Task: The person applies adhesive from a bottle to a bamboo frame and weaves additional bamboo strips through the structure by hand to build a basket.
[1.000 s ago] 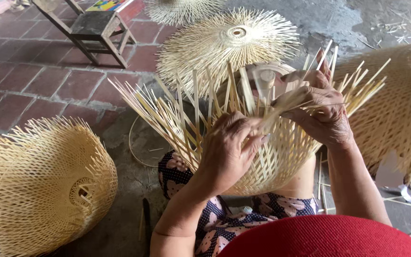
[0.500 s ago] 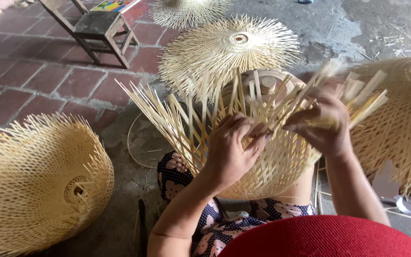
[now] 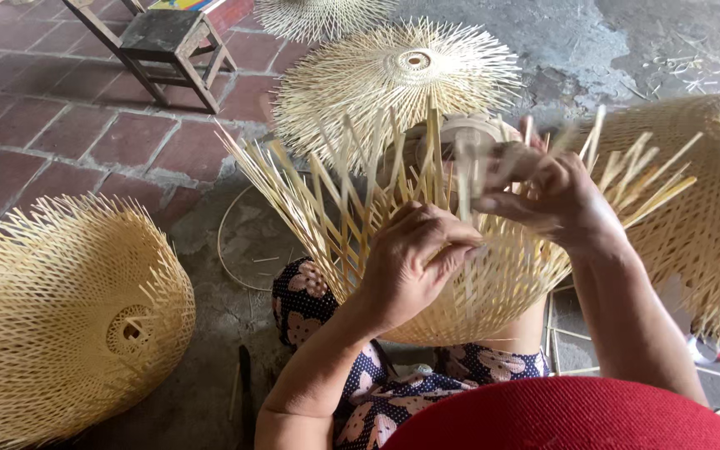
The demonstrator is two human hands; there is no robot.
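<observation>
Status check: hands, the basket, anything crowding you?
Left hand and right hand both gripping bamboo strips of the half-woven basket on the lap. Woven domes close on both sides, none touching.

Courtyard weaving workshop: bamboo shades (image 3: 68, 317), brick paving (image 3: 35, 125)

Left hand (image 3: 414, 262) fingers (image 3: 452, 250) pressed on half-woven bamboo basket (image 3: 460, 292) on lap; right hand (image 3: 547, 196) pinches upright strips (image 3: 352, 200). Finished woven shade (image 3: 60, 317) far left of fingers, wooden stool (image 3: 164, 37) beyond.
</observation>
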